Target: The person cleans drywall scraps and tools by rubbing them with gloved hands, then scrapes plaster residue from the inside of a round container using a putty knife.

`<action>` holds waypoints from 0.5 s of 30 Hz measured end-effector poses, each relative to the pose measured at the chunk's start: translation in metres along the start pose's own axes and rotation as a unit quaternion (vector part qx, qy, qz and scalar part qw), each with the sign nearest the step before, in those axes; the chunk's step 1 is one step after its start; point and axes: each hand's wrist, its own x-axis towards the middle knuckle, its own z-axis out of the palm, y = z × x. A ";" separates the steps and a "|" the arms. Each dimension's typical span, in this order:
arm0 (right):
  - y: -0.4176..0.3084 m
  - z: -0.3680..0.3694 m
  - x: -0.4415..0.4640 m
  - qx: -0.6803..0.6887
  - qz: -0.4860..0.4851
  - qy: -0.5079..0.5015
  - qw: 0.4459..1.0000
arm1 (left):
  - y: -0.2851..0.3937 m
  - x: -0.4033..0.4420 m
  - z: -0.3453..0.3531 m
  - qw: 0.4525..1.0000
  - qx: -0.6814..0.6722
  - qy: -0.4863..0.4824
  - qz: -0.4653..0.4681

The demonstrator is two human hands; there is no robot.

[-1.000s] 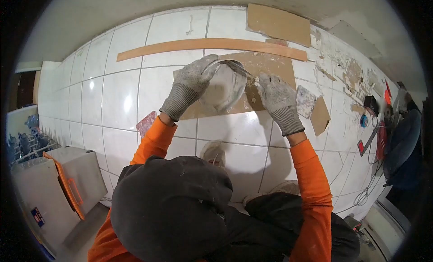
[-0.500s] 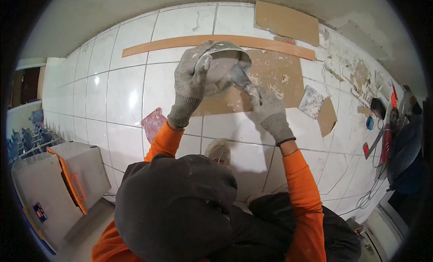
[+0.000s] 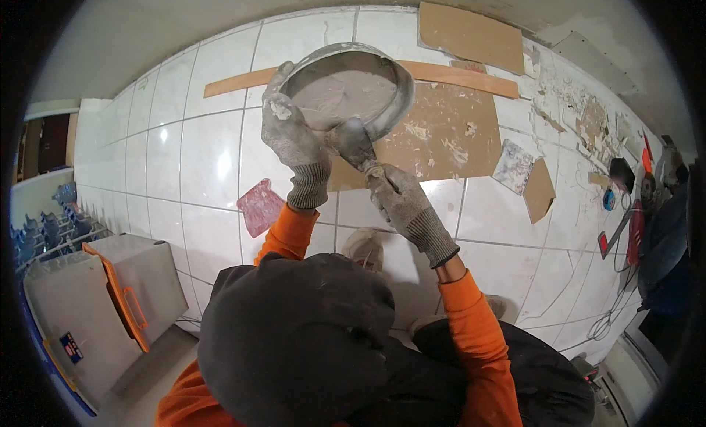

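Note:
My left hand, in a grey work glove smeared with white, is closed on the left rim of a round mixing bowl. Tilted toward me, the bowl shows a smooth pinkish-grey paste inside. My right hand, also gloved, grips the handle of a putty knife. Its paste-coated blade lies at the bowl's near rim, close to my left wrist; whether it touches the rim I cannot tell. The fingers of my left hand behind the bowl are partly hidden.
Below the bowl, a stained brown board lies on white floor tiles. Behind it runs a long wooden strip. A red scrap lies left, board offcuts right. Tools and cable sit far right; a grey-orange case stands left.
The bowl has tipped toward me, so its paste now shows. My right hand has drawn the putty knife from inside the bowl down and left to the near rim.

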 end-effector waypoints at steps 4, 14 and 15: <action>-0.011 -0.003 -0.003 0.059 0.019 -0.055 0.997 | -0.015 -0.013 -0.006 0.995 0.096 -0.021 0.021; 0.002 -0.118 -0.019 -0.258 -0.136 0.306 0.906 | -0.057 0.006 -0.030 0.977 -0.176 -0.005 -0.122; 0.009 -0.132 -0.014 -0.339 -0.193 0.377 0.840 | -0.058 0.008 -0.032 0.977 -0.171 -0.002 -0.125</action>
